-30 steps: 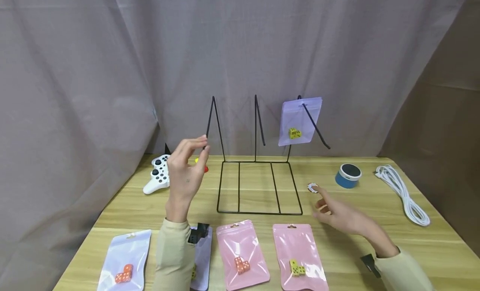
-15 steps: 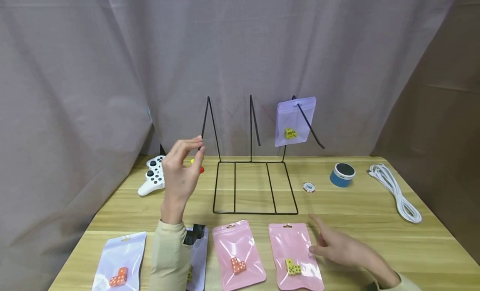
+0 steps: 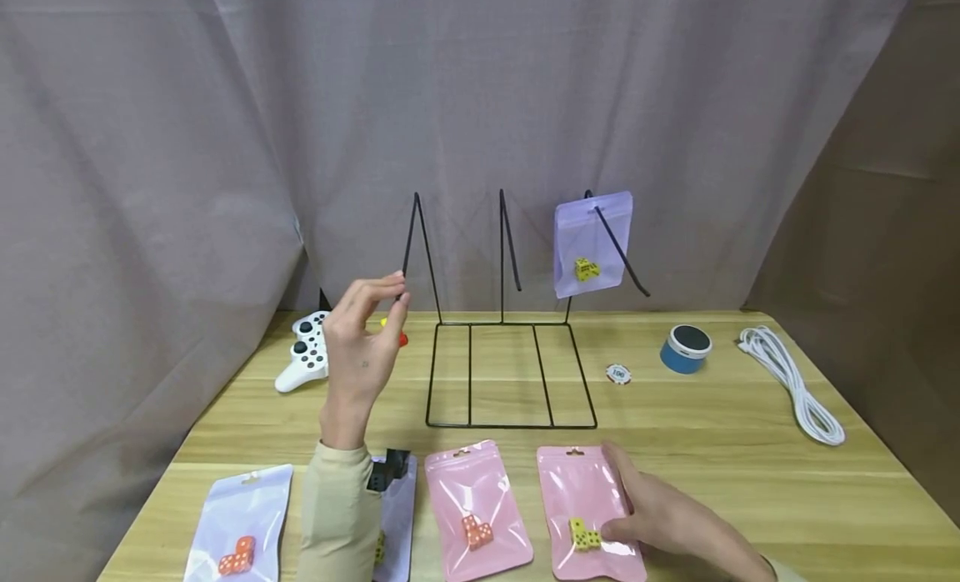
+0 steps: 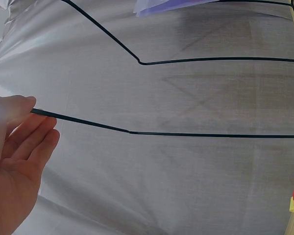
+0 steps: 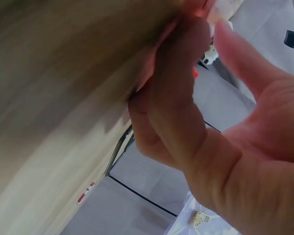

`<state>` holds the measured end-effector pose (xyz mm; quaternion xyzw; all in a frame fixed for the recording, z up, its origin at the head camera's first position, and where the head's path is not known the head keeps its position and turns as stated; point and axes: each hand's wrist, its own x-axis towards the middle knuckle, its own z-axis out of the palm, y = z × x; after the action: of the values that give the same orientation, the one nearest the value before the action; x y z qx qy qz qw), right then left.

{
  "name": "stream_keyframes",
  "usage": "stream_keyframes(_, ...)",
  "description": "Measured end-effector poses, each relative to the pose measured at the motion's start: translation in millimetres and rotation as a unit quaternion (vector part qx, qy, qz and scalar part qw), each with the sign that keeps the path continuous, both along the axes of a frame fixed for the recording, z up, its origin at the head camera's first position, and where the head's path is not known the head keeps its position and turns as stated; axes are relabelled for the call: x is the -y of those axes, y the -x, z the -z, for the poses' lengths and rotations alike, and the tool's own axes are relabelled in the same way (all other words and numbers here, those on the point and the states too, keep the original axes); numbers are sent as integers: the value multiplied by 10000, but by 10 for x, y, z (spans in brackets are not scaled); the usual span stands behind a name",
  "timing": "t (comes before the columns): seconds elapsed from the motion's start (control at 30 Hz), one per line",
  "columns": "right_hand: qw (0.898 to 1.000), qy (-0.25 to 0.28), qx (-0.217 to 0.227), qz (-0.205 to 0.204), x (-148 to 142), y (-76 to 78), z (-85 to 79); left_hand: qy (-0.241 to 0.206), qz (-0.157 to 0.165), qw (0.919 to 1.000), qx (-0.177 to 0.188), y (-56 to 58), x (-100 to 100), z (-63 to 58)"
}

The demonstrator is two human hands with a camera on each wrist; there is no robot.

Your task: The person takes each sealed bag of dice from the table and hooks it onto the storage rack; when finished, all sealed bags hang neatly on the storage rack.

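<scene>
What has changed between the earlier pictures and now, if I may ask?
The right hand has moved from near the poker chip back toward the person, to the right-hand pink bag; its thumb now lies over the bag near the yellow dice. Whether it grips is unclear. The hanging purple bag has swung slightly. The left hand still pinches the left hook of the rack; chip and speaker stayed put.

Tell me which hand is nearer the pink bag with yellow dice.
Right. The right hand is at the pink bag, over its right edge; the left hand is farther off, pinching the black rack's left prong.
</scene>
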<state>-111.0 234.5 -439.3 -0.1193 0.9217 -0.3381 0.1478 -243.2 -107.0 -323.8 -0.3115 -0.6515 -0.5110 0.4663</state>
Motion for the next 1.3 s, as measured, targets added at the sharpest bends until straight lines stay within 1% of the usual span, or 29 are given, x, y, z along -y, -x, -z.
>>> stream_keyframes(0.13, 9997, -26, 17, 245, -5, 21, 6, 7, -33, 10000, -21, 3, -9, -6)
stream_keyframes(0.4, 9997, -123, -172, 93, -25, 61, -80, 75, -189, 9998, -63, 12, -5, -65)
stream_keyframes(0.5, 9995, -30, -312, -31, -20, 74, -115, 124, -248, 9996, -67, 6, 13, -82)
stream_keyframes(0.53, 9993, 36, -372, -82, -21, 78, -124, 142, -255, 9996, -69, 3, 19, -85)
stream_keyframes(0.6, 9987, 282, -355, -225, -28, 89, -135, 183, -250, 9995, -66, -5, 28, -85)
stream_keyframes(0.7, 9959, 840, -87, -318, -47, 92, -147, 232, -213, 9995, -46, -10, 28, -85)
stream_keyframes(0.8, 9897, 1365, 176, -392, -73, 94, -140, 240, -205, 9995, -25, -14, 13, -73)
stream_keyframes(0.83, 9895, 1389, 142, -382, -79, 89, -138, 233, -202, 9995, -20, -15, 7, -64)
stream_keyframes(0.9, 9909, 1287, -104, -376, -86, 80, -134, 211, -212, 9995, -28, -23, -3, -45)
stream_keyframes(1.0, 9945, 901, -480, -226, -68, 67, -144, 180, -237, 9995, -43, -39, -6, -21)
stream_keyframes(1.07, 9949, 699, -714, -115, -49, 62, -156, 165, -251, 9995, -51, -48, -5, -19)
stream_keyframes(1.17, 9940, 646, -879, 6, -25, 61, -168, 148, -239, 9996, -40, -49, -7, -23)
stream_keyframes(1.3, 9897, 636, -1275, 147, 2, 62, -172, 112, -193, 9997, -49, -38, -18, -23)
